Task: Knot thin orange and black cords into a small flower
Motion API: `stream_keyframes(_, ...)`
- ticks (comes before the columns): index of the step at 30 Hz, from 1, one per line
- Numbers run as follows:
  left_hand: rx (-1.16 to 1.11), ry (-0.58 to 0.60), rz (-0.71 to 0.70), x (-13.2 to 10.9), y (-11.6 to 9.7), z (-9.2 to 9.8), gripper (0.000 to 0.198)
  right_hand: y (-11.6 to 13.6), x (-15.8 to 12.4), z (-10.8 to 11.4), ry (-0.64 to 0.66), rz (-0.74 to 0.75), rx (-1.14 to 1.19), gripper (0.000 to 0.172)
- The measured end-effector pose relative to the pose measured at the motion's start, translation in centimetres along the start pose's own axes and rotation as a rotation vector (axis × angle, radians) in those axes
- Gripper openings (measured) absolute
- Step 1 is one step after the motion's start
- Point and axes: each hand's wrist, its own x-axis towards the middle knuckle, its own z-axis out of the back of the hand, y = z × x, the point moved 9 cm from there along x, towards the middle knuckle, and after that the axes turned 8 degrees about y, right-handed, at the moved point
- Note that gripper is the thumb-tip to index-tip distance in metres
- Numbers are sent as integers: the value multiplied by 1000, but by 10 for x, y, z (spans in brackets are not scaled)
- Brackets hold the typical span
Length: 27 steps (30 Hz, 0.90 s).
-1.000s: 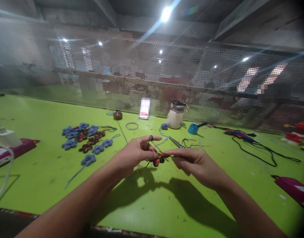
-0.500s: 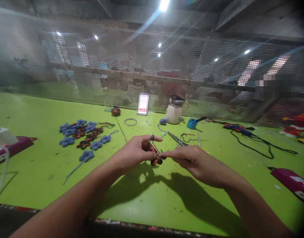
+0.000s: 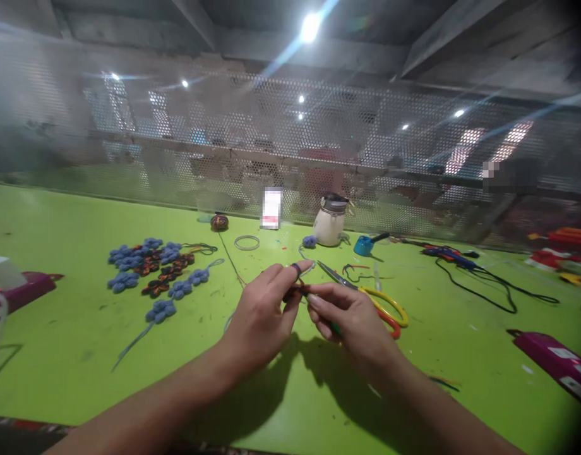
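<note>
My left hand (image 3: 266,303) is closed on a small dark and orange crochet piece (image 3: 296,289), mostly hidden by the fingers, with yarn round the index finger. My right hand (image 3: 350,313) meets it at the fingertips, closed on a thin tool whose green handle (image 3: 335,328) shows under the fingers. Scissors (image 3: 385,304) with yellow and orange handles lie just behind my right hand. Blue crochet flowers (image 3: 160,311) and dark orange ones (image 3: 155,287) lie to the left. A strand runs from a dark yarn ball (image 3: 219,222) toward my left hand.
At the back stand a phone (image 3: 271,208), a white jar (image 3: 330,221) and a blue pot (image 3: 364,245). A metal ring (image 3: 247,242) lies behind my hands. Corded tools (image 3: 451,256) lie to the right, with purple power strips (image 3: 553,361) at both sides.
My left hand has turned so its back shows and the crochet piece is more covered. My right fingers have curled in, and the green handle and scissor handles now show. The view has shifted slightly.
</note>
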Motion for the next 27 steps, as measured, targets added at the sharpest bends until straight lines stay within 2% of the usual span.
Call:
stream_keyframes(2, -357, 9, 136, 3, 16, 0, 48, 0, -2, -2, -9, 32, 82, 20)
stream_keyframes(5, -902, 117, 370, 4, 34, -15, 64, 7, -3, -2, -4, 101, 50, 17)
stream_keyframes(7, -1038, 167, 424, 4, 34, -17, 66, 15, -4, 1, 3, 157, -69, 17)
stream_keyframes(13, -882, 136, 306, 10, 27, 1, 53, 47, -13, -2, 29, 328, -705, 26)
stream_keyframes(16, -846, 149, 308, 10, 31, 4, 44, 55, -16, -12, 98, 365, -862, 32)
stream_keyframes(21, -947, 177, 384, 9, 41, 2, 30, 52, -14, -13, 153, 269, -821, 34)
stream_keyframes(25, -1039, 159, 463, 7, 46, -1, 21, 39, -11, -8, 203, 129, -635, 34)
stream_keyframes(27, -1040, 169, 457, 8, 45, -3, 15, 32, -10, -7, 233, 70, -526, 35)
